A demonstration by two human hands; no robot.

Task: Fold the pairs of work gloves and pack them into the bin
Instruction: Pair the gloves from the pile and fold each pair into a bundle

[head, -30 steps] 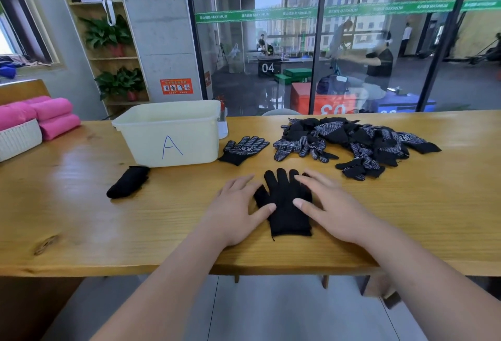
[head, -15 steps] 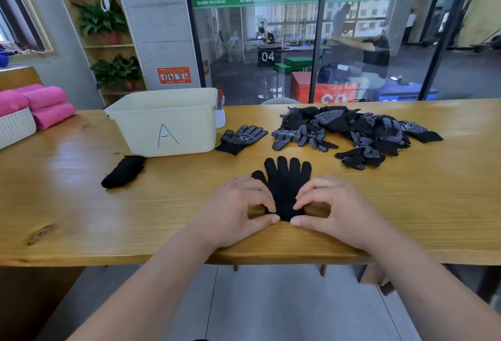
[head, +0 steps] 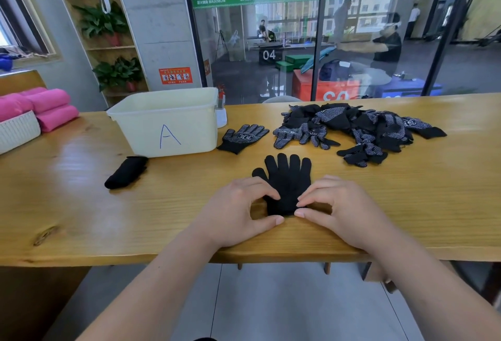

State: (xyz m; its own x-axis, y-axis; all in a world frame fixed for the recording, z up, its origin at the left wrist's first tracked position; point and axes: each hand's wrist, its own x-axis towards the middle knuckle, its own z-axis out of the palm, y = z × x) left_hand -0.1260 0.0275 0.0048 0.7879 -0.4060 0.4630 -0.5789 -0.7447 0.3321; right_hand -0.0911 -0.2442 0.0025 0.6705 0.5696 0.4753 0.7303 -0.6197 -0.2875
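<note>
A black glove pair (head: 287, 178) lies flat near the table's front edge, fingers pointing away from me. My left hand (head: 238, 210) pinches its cuff end from the left, and my right hand (head: 336, 210) pinches it from the right, thumbs under and fingers on top. The cream bin (head: 141, 124) marked "A" stands to the back left. A folded black bundle (head: 126, 172) lies in front of the bin. One dotted glove (head: 242, 137) lies right of the bin, and a pile of dotted gloves (head: 360, 129) sits at the back right.
A white basket (head: 16, 132) with pink rolled towels (head: 46, 110) stands at the far left of the wooden table (head: 81, 205). A glass wall runs behind the table. A small white bottle (head: 221, 118) stands just behind the bin's right side.
Both hands slid from flat on the glove's sides down to its cuff end and curled to pinch it. The cuff has been turned up, so the glove looks shorter.
</note>
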